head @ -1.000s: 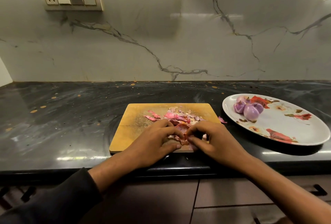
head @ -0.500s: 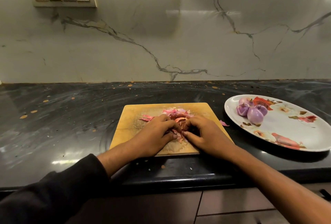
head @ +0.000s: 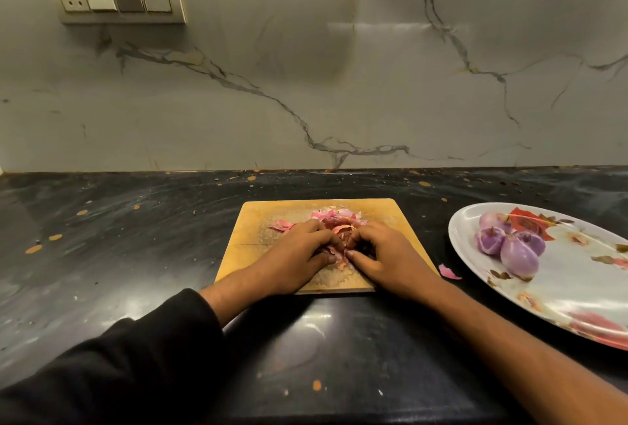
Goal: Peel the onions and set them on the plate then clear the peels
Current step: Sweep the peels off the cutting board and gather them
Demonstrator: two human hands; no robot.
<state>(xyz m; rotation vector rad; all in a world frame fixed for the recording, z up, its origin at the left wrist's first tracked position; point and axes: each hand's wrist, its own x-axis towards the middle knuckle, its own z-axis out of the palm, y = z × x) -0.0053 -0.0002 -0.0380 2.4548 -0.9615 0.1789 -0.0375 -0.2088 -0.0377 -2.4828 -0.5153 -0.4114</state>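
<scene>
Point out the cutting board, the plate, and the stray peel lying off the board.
cutting board (head: pixel 272 217): head view, bare far-left corner.
plate (head: pixel 571 292): head view, bare middle.
stray peel (head: pixel 448 271): head view, its centre, on the counter.

You are looking at open black countertop stretching across the left of the frame. At right, the floral plate holding peeled onions is blocking passage, and a stray peel is lying between it and the cutting board at centre.
</scene>
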